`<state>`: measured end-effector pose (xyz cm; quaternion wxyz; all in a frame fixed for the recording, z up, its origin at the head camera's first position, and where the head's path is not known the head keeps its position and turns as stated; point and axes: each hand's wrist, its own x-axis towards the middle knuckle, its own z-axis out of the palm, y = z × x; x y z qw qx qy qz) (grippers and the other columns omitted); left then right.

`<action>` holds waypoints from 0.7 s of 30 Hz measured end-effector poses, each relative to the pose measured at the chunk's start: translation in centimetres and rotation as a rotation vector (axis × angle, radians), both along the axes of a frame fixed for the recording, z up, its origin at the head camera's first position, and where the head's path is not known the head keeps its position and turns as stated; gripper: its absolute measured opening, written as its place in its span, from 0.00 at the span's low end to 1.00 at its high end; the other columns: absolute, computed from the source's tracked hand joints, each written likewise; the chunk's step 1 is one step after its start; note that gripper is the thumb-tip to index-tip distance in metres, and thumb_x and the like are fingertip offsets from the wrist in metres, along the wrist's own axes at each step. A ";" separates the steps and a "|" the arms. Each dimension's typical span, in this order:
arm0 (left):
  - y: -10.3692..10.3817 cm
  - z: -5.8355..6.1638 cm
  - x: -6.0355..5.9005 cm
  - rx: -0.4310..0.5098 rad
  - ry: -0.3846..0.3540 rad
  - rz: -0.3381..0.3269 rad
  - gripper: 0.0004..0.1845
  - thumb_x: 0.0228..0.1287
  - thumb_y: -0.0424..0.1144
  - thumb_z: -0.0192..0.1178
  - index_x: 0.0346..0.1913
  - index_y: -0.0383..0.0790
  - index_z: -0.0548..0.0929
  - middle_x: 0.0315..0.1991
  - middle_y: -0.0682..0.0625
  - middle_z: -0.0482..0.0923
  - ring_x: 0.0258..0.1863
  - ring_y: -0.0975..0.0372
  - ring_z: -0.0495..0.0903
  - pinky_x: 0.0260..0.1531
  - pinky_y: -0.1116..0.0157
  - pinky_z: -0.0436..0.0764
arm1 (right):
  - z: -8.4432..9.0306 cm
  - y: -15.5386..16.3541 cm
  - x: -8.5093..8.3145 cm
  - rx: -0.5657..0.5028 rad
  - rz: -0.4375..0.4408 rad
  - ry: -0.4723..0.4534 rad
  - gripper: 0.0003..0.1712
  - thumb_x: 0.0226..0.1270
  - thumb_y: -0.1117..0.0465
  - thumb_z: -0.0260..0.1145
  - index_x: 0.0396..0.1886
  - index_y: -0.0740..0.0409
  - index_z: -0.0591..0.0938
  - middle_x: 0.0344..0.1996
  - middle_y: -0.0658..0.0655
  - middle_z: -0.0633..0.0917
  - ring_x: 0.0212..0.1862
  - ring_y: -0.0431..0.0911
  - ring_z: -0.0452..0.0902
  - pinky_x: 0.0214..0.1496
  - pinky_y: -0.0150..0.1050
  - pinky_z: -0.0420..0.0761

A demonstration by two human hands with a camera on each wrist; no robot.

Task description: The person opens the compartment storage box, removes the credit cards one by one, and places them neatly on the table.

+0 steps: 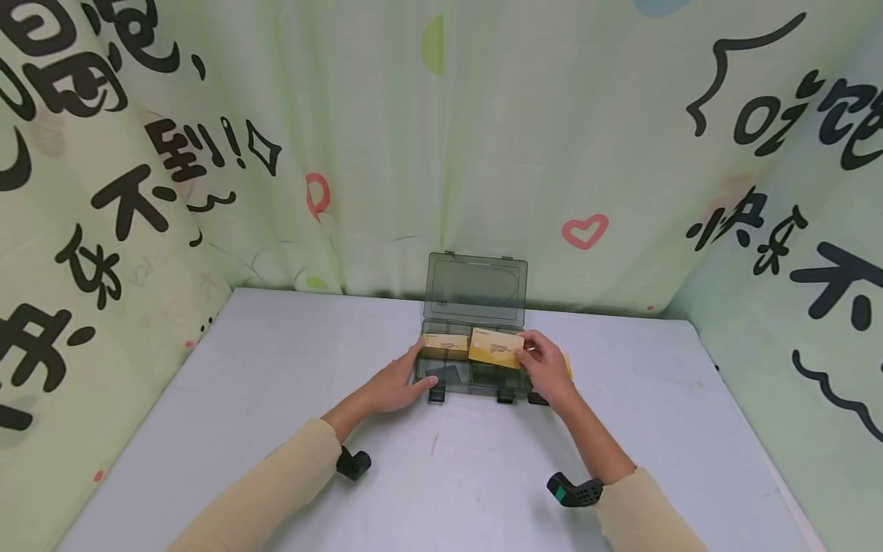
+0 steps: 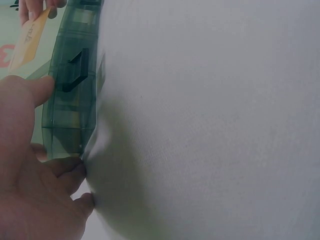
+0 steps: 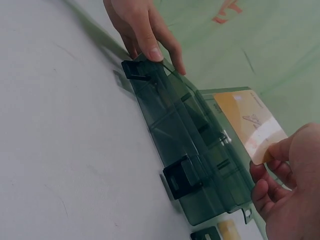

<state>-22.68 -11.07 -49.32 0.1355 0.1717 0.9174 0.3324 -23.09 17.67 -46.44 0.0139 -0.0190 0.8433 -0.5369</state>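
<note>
Standing open on the counter [image 1: 276, 399], lid upright: smoke-grey compartment box [image 1: 472, 376], yellow card stack [image 1: 444, 346] in its rear left cell. Right hand [image 1: 548, 368] pinches a yellow card [image 1: 495, 346] over the box's rear middle. Left hand [image 1: 398, 386], fingers relaxed, steadies the box's left end.

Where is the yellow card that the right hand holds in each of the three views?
Head: the card is at centre, over the box's back compartments, pinched by the right hand.
Left wrist: top left corner, beyond the box.
Right wrist: right of centre, above the box.
Shared landmark: the box's black latches.
</note>
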 end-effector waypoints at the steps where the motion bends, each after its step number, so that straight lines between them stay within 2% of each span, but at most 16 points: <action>1: 0.0 0.0 0.0 0.000 -0.003 -0.002 0.44 0.71 0.59 0.50 0.78 0.46 0.41 0.78 0.46 0.49 0.75 0.48 0.55 0.73 0.47 0.58 | 0.1 0.1 0.0 0.004 -0.002 0.001 0.14 0.73 0.63 0.57 0.55 0.62 0.75 0.47 0.63 0.77 0.39 0.44 0.75 0.44 0.42 0.80; 3: 0.0 0.0 0.0 0.000 -0.008 -0.003 0.44 0.71 0.59 0.50 0.78 0.46 0.41 0.78 0.46 0.49 0.75 0.48 0.55 0.73 0.46 0.57 | 0.2 0.3 0.1 0.006 -0.006 0.002 0.14 0.74 0.63 0.57 0.55 0.62 0.75 0.47 0.64 0.77 0.39 0.44 0.75 0.43 0.43 0.80; 9: 0.1 -0.2 -0.1 -0.003 -0.013 0.001 0.44 0.71 0.59 0.50 0.78 0.47 0.40 0.78 0.46 0.49 0.75 0.48 0.55 0.73 0.46 0.57 | 0.4 0.8 0.1 0.013 -0.016 -0.008 0.16 0.74 0.64 0.55 0.58 0.62 0.74 0.49 0.64 0.76 0.40 0.45 0.74 0.39 0.34 0.79; 15: 0.1 -0.1 -0.1 -0.006 -0.012 0.007 0.44 0.70 0.59 0.50 0.78 0.48 0.40 0.78 0.47 0.48 0.75 0.48 0.54 0.73 0.47 0.57 | 0.4 1.2 0.1 0.010 -0.025 -0.018 0.18 0.75 0.64 0.54 0.61 0.59 0.73 0.49 0.63 0.76 0.44 0.46 0.75 0.46 0.39 0.83; 21: 0.0 -0.1 -0.1 -0.007 -0.017 0.008 0.44 0.70 0.59 0.50 0.78 0.49 0.39 0.78 0.47 0.48 0.75 0.48 0.54 0.73 0.47 0.57 | 0.3 1.7 0.3 0.022 -0.031 -0.005 0.18 0.75 0.64 0.53 0.62 0.56 0.73 0.48 0.62 0.75 0.45 0.48 0.76 0.44 0.38 0.83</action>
